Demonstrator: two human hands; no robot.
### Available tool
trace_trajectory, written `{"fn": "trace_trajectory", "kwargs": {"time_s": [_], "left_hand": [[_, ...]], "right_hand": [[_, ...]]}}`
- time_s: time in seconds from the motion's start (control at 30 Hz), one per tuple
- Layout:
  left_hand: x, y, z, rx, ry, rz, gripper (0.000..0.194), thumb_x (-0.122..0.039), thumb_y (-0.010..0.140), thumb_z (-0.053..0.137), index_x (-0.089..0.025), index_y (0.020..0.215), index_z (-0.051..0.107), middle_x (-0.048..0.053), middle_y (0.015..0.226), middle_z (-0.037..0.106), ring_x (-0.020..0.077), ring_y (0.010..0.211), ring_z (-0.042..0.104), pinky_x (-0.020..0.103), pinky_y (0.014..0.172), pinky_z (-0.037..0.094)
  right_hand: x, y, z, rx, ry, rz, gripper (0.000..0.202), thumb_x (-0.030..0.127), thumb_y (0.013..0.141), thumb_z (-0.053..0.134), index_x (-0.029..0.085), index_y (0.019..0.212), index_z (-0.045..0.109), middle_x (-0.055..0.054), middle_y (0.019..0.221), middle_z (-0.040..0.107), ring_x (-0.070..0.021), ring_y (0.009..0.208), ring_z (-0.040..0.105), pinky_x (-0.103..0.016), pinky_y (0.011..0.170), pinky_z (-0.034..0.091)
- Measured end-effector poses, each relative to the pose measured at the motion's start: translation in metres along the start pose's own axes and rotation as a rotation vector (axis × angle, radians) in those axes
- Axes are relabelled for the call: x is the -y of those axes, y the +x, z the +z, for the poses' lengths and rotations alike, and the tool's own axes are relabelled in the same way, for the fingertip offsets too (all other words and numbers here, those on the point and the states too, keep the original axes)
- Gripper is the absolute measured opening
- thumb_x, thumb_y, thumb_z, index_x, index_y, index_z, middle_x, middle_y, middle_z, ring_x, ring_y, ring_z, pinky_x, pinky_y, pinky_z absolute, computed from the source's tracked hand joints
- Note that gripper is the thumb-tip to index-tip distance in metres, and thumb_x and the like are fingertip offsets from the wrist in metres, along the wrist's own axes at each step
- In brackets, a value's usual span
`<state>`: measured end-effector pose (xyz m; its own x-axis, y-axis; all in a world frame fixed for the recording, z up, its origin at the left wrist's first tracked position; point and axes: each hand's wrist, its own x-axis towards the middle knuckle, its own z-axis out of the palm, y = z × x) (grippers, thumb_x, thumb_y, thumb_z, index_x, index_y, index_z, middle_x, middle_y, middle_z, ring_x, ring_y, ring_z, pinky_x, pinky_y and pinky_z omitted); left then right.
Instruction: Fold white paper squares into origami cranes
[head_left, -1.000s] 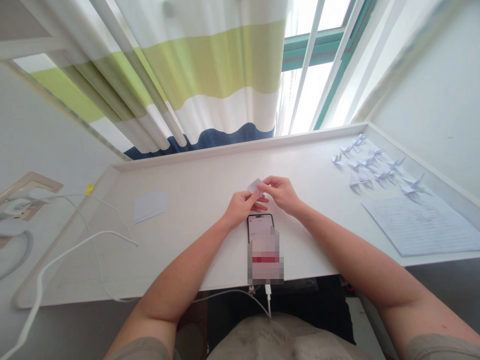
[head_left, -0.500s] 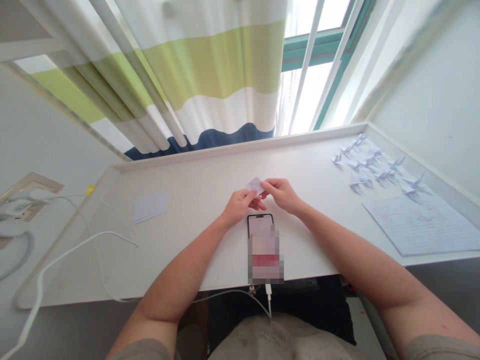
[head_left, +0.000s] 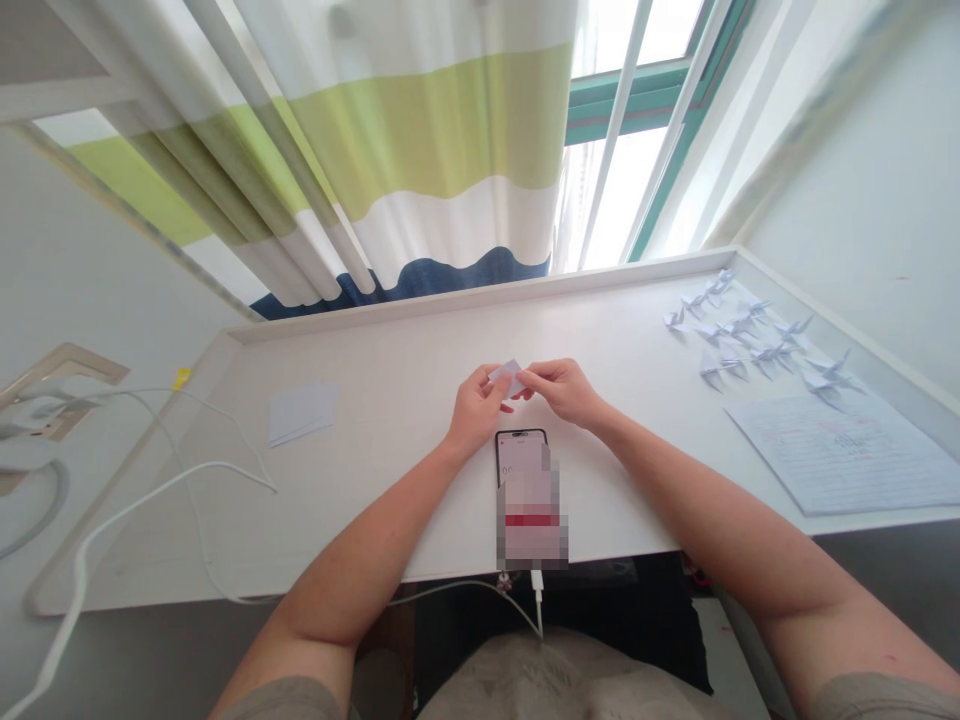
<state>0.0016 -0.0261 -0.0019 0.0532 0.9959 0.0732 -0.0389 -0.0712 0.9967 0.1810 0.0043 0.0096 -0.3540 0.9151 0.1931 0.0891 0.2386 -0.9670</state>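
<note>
A small piece of folded white paper (head_left: 509, 370) is held between my two hands, above the middle of the desk. My left hand (head_left: 478, 408) grips its left side, the thumb lying across the front. At the right edge of the paper, my right hand (head_left: 561, 388) pinches it between thumb and fingers. The fingers hide part of the paper, so its exact fold cannot be made out. Just below the hands lies a phone (head_left: 523, 450), its screen lit and partly blurred out, with a white charging cable (head_left: 537, 582) in its lower end.
Several folded paper cranes (head_left: 750, 330) stand at the desk's back right, above a handwritten sheet (head_left: 847, 455). Square white papers (head_left: 301, 412) lie on the left. White cables (head_left: 150, 500) run from a wall socket (head_left: 64, 390) across the desk's left end. A striped curtain (head_left: 420, 130) hangs behind.
My fingers have shifted on the paper: the left hand has turned slightly upright, and the right fingers have closed in more under the paper's edge. Other things stay in place.
</note>
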Motion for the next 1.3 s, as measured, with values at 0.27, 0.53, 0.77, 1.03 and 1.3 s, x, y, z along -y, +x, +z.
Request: {"fn": "trace_trajectory", "kwargs": {"time_s": [0.27, 0.53, 0.77, 1.03, 1.3], "left_hand": [[0.002, 0.002, 0.0, -0.087, -0.006, 0.015, 0.05, -0.067, 0.087, 0.077, -0.017, 0.088, 0.072, 0.003, 0.08, 0.074, 0.0156, 0.074, 0.07, 0.027, 0.062, 0.061], [0.001, 0.001, 0.002, -0.078, 0.008, 0.02, 0.048, -0.066, 0.086, 0.078, -0.018, 0.088, 0.071, 0.001, 0.078, 0.07, 0.0141, 0.072, 0.065, 0.024, 0.058, 0.056], [-0.004, 0.0, 0.002, -0.041, -0.044, 0.004, 0.044, -0.062, 0.091, 0.074, -0.018, 0.091, 0.07, 0.0, 0.078, 0.069, 0.0125, 0.069, 0.062, 0.026, 0.064, 0.055], [-0.008, -0.006, 0.004, 0.138, 0.036, -0.052, 0.053, -0.066, 0.092, 0.072, -0.016, 0.076, 0.069, 0.005, 0.072, 0.071, 0.0143, 0.064, 0.065, 0.031, 0.07, 0.051], [-0.01, -0.006, 0.002, 0.248, 0.052, -0.042, 0.058, -0.07, 0.094, 0.067, -0.017, 0.07, 0.068, 0.005, 0.067, 0.07, 0.0155, 0.065, 0.063, 0.033, 0.076, 0.052]], "right_hand": [[0.001, -0.001, 0.004, 0.009, -0.038, -0.005, 0.048, 0.062, 0.089, 0.072, 0.02, 0.067, 0.075, -0.004, 0.066, 0.073, -0.017, 0.065, 0.064, -0.032, 0.068, 0.05], [0.0, -0.001, 0.005, 0.002, 0.018, 0.042, 0.051, 0.068, 0.087, 0.074, 0.02, 0.068, 0.074, -0.004, 0.068, 0.074, -0.0184, 0.066, 0.066, -0.033, 0.068, 0.051], [0.0, -0.002, 0.008, -0.038, 0.102, 0.029, 0.056, 0.075, 0.084, 0.076, 0.02, 0.073, 0.075, -0.004, 0.069, 0.073, -0.0174, 0.064, 0.065, -0.034, 0.066, 0.053], [0.002, 0.0, 0.003, -0.07, 0.171, 0.058, 0.056, 0.075, 0.081, 0.079, 0.019, 0.075, 0.074, -0.003, 0.067, 0.071, -0.0174, 0.064, 0.066, -0.033, 0.067, 0.054], [0.012, -0.005, 0.004, 0.081, 0.26, 0.063, 0.044, 0.063, 0.085, 0.082, 0.02, 0.08, 0.071, -0.001, 0.062, 0.071, -0.0191, 0.055, 0.068, -0.037, 0.062, 0.056]]}}
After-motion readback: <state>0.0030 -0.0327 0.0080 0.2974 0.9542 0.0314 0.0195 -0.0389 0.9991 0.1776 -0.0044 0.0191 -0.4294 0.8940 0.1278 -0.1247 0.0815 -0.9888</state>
